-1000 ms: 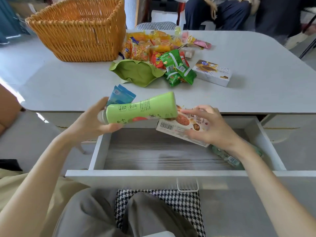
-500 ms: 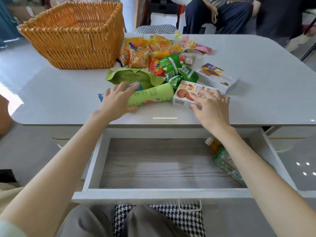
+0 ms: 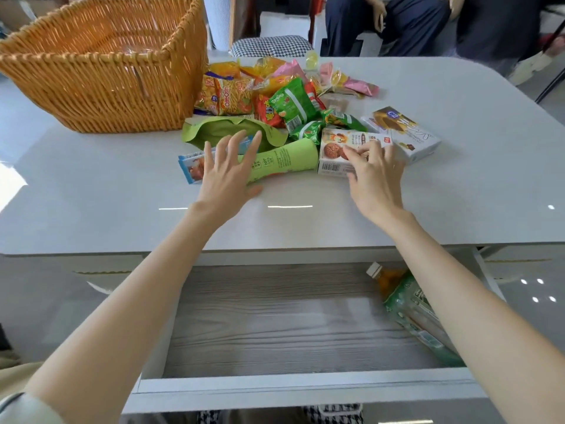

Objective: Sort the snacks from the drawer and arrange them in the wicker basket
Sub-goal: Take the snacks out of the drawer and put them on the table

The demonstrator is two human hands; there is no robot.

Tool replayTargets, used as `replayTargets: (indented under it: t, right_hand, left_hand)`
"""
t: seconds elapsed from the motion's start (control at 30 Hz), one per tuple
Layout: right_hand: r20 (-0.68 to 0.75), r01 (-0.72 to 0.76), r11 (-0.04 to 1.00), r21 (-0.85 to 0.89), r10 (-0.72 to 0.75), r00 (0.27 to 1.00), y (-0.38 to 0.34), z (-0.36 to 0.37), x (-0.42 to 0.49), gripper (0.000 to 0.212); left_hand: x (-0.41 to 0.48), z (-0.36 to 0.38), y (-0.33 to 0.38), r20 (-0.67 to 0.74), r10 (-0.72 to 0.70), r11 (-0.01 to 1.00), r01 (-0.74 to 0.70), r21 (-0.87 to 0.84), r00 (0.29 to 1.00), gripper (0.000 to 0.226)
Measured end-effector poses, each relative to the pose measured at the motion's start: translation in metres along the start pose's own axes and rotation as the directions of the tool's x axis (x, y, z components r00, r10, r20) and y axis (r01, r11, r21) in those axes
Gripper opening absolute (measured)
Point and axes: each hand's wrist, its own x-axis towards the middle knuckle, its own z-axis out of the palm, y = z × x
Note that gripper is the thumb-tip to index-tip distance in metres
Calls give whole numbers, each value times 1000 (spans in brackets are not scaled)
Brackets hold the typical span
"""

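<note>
White counter (image 3: 458,194) carries the snack pile, with the open drawer (image 3: 275,325) below its near edge. Green tube (image 3: 284,160) lies on its side on the counter, just in front of the green pouch (image 3: 220,130), flat end touching the cookie box (image 3: 342,148). One second back: both items held in the air above the drawer. So both are now transferred. Left hand (image 3: 226,179) is above the tube's cap end, fingers spread wide and straight, holding nothing; half a second back it is flat on the tube. Right hand (image 3: 376,182) has bent fingertips on the cookie box top, thumb by its near face; cannot tell whether it grips or only touches. Box lies flat against a second box (image 3: 403,133) behind it. Blue packet (image 3: 192,166) sits just left of the left hand. Mixed packets (image 3: 275,93) are heaped behind, reaching the wicker basket (image 3: 107,96) at far left. A bottle (image 3: 409,307) is the one item visible in the drawer, along its right wall, partly behind the right forearm. Judgement: unloading nearly complete, bottle next; basket arranging not yet begun.
</note>
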Motion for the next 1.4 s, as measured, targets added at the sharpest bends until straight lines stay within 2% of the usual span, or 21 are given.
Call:
replayTargets:
  t: [0.13,0.23,0.37,0.43,0.5,0.53,0.63,0.7,0.73,0.87,1.0,1.07,1.13,1.27,1.33,1.4]
  right_hand:
    - [-66,93,980,175,-82,994,-3,-21,-34,43]
    - [-25,84,936,341,-80,996,2,-40,-74,31]
    - [88,18,935,355,-53,995,30,-54,-136,19]
    - [155,-48,949,311,-1,988,50,-54,-165,19]
    - [285,-119,973,199,59,957,71,-50,-186,31]
    - [376,-135,986,98,89,922,82,-46,-193,44]
    - [628,-115,978,-173,199,752,108,-32,-198,96]
    - [686,-149,970,-193,242,686,116,-24,-193,114]
    - [691,-165,970,-178,242,681,117,-22,-191,116]
    - [659,-88,991,-101,133,740,113,-22,-191,113]
    - [642,-7,998,67,-38,765,102,-25,-199,113]
    - [615,-3,982,190,-116,780,93,-29,-199,111]
    - [578,-1,957,291,-175,797,83,-36,-199,109]
    - [481,-11,893,451,-232,846,54,-51,-202,108]
    - [442,-38,850,525,-234,866,35,-59,-202,108]
    - [388,-46,796,604,-243,889,12,-65,-200,110]
  left_hand:
    - [-23,-4,20,-80,105,990,-112,-89,991,79]
    - [-49,-12,48,-138,177,965,-199,-170,974,66]
    - [-96,-22,96,-217,186,894,-257,-367,958,44]
    - [-115,-16,117,-223,223,869,-297,-395,949,39]
    - [-126,-2,136,-183,259,855,-314,-413,948,37]
    - [-129,5,144,-140,274,853,-308,-421,951,38]
    - [-126,32,165,65,305,863,-247,-441,950,45]
    - [-119,48,175,223,332,875,-211,-435,917,52]
    - [-115,56,178,283,349,878,-206,-433,893,56]
    - [-103,72,189,426,381,877,-175,-447,821,75]
    - [-109,72,180,445,380,883,-176,-435,811,77]
    - [-116,64,165,444,348,861,-93,-501,826,70]
    - [-126,49,149,405,304,759,38,-650,862,60]
    - [-147,7,122,217,157,606,79,-791,964,25]
    - [-155,-17,115,172,37,488,132,-863,984,22]
    - [-158,-42,106,89,-70,431,111,-895,994,25]
